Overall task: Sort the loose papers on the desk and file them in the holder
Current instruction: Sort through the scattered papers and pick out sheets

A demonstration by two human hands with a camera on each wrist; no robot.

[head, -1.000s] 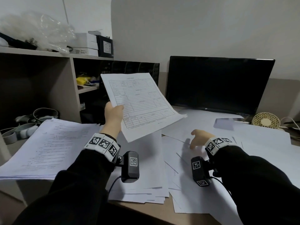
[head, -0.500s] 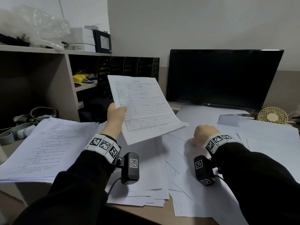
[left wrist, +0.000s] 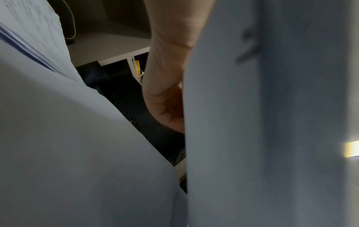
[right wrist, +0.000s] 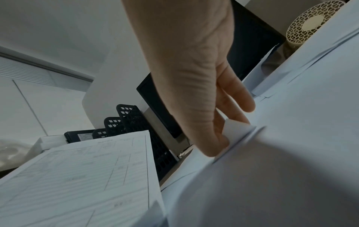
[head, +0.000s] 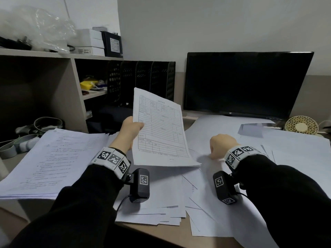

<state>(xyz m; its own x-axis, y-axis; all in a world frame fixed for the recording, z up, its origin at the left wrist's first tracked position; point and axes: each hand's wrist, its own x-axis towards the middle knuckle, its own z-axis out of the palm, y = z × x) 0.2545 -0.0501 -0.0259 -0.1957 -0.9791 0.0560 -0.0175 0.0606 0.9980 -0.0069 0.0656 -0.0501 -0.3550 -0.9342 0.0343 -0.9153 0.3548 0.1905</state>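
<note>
My left hand [head: 131, 128] pinches the left edge of a printed form sheet [head: 161, 129], held tilted above the desk; the sheet's back [left wrist: 272, 122] fills the left wrist view beside my curled fingers [left wrist: 165, 107]. My right hand [head: 221, 144] is down on the loose white papers [head: 232, 203] at centre right. In the right wrist view its thumb and fingers [right wrist: 229, 122] pinch a lifted corner of one loose sheet [right wrist: 236, 127]. The black mesh file holder [head: 141, 81] stands behind the form, left of the monitor, also seen as the holder [right wrist: 134, 122].
A thick stack of printed papers [head: 53, 161] lies at the left. A dark monitor [head: 245, 83] stands at the back, a small round fan [head: 301, 126] to its right. A shelf unit [head: 53, 56] holding boxes and a plastic bag rises at the left. The desk's front edge [head: 161, 233] shows below.
My left hand has turned the form more upright and edge-on, lowering it slightly. My right hand curled onto the loose papers and pinched a sheet's corner.
</note>
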